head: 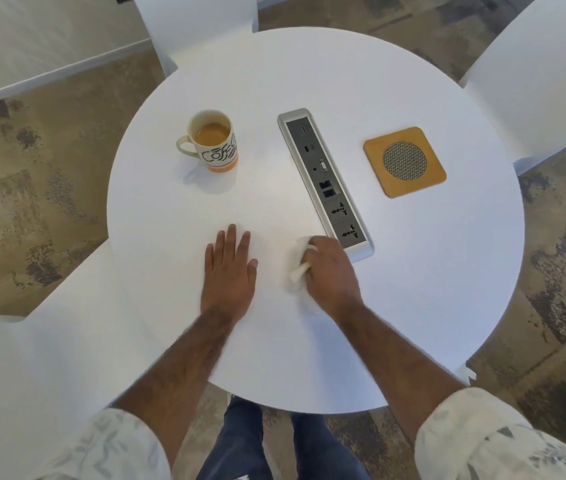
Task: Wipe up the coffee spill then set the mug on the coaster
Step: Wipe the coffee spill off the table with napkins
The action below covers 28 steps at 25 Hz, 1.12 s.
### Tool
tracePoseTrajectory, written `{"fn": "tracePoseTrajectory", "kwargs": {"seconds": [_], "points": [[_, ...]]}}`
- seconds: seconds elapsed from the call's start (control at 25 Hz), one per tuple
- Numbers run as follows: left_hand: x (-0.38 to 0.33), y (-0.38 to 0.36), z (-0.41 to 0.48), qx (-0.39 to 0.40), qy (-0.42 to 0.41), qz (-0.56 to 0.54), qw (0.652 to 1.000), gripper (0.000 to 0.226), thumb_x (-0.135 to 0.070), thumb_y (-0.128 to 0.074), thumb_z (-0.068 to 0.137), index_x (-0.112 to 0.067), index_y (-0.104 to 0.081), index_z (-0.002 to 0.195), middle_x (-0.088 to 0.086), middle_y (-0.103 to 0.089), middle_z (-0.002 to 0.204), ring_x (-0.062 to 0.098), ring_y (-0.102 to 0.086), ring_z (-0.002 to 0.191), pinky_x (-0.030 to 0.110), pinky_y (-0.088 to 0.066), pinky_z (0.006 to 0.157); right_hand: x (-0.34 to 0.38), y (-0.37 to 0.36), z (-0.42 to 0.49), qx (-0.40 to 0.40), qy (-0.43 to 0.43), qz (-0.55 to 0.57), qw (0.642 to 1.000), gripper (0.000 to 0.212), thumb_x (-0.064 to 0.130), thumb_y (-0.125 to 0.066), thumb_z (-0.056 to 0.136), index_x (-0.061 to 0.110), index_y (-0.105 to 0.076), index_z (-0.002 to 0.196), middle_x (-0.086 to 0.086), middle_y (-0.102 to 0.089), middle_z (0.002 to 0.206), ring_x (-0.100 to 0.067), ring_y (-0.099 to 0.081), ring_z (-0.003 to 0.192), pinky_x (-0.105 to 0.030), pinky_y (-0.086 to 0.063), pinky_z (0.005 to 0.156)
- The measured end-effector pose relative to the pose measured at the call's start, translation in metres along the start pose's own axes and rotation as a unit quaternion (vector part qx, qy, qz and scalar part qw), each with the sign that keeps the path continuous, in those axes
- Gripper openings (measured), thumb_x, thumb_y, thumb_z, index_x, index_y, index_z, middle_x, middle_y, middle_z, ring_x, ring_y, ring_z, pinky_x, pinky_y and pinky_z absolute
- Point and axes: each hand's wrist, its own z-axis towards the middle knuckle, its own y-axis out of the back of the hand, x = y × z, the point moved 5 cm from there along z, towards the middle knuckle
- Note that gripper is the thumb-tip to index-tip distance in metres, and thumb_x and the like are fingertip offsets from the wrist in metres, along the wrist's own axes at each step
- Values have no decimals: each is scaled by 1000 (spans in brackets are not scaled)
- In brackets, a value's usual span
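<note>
Nearest, the left hand (229,271) lies flat, fingers spread, on the table (413,306). Beside it the right hand (332,277) grips a white cloth (298,268), mostly hidden; no spill shows. Farther off, the mug (213,142) stands left of the socket strip (325,180), the coaster (404,161) right.

Both forearms extended forward from rolled-up patterned sleeves, bare from elbow to wrist. The left hand (229,268) lay flat, palm down, on the surface (413,271), its fingers straight, close together and pointing away from the body, the thumb set slightly apart. It held nothing. The right hand (332,271) was turned knuckles up, its fingers curled inward in a closed grip on a crumpled white tissue (298,263), pressed against the surface. The two hands sat near each other, apart, not touching.
</note>
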Motion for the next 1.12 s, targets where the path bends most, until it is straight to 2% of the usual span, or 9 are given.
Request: {"fn": "tracePoseTrajectory", "kwargs": {"seconds": [0.12,0.24,0.36,0.48,0.56,0.64,0.76,0.92,1.12], "points": [[9,-14,-3,0,-18,43,999,60,-31,-34,107,-17,-17,163,12,-9,171,31,-10,158,49,-7,128,11,-27,-21,-5,74,-24,997,34,29,-63,92,-5,-67,95,-27,-59,140,-44,-48,139,-54,-38,117],[12,-16,-1,-9,-21,58,998,61,-35,-27,106,-17,-16,163,13,-12,171,32,-11,158,50,-9,128,23,-48,-42,27,118,-6,993,27,2,-62,85,-9,-66,110,-27,-50,152,-46,-37,148,-60,-35,118],[13,-15,-1,-6,-18,57,998,62,-37,-25,105,-17,-16,163,13,-11,171,32,-10,158,51,-10,128,19,-58,-70,69,194,-110,972,55,4,-55,86,4,-56,141,-19,-34,165,-42,-22,156,-64,-18,124],[10,-13,-2,4,-9,60,998,63,-39,-23,105,-18,-15,163,12,-9,172,31,-9,158,50,-9,128,-29,-30,-79,29,60,-187,980,68,19,-58,88,16,-45,154,-16,-25,169,-41,-17,156,-70,-19,121],[10,-12,-2,8,-7,64,998,63,-39,-22,105,-17,-14,163,13,-8,172,32,-10,158,50,-9,128,-66,-10,-94,10,-64,-183,981,69,26,-49,96,14,-29,161,-18,-11,172,-40,-5,159,-66,-18,123],[10,-13,-2,11,-6,68,998,63,-39,-22,105,-17,-13,163,13,-8,172,33,-10,158,51,-9,128,-81,-7,-115,-3,-119,-172,978,69,35,-36,104,12,-12,164,-18,4,173,-37,7,159,-59,-11,127],[11,-13,-1,12,-5,68,998,63,-39,-22,105,-17,-12,163,12,-7,172,31,-8,159,51,-10,128,-49,-33,-124,8,-91,-150,985,76,42,-35,104,11,-1,165,-16,9,173,-36,9,159,-52,-7,126],[17,-10,-2,3,-35,62,997,62,-41,-23,106,-21,-11,164,8,-6,172,28,-7,159,50,-10,128,15,-72,-77,39,24,-151,988,69,37,-34,107,9,-8,164,-18,0,173,-36,4,160,-53,-9,127],[48,0,5,-7,14,64,998,64,-40,-23,105,-17,-10,163,10,-4,172,29,-6,159,51,-8,128,22,-67,38,38,-31,-162,986,65,32,-30,106,7,-14,164,-22,-4,171,-39,1,159,-54,-11,128]]}}
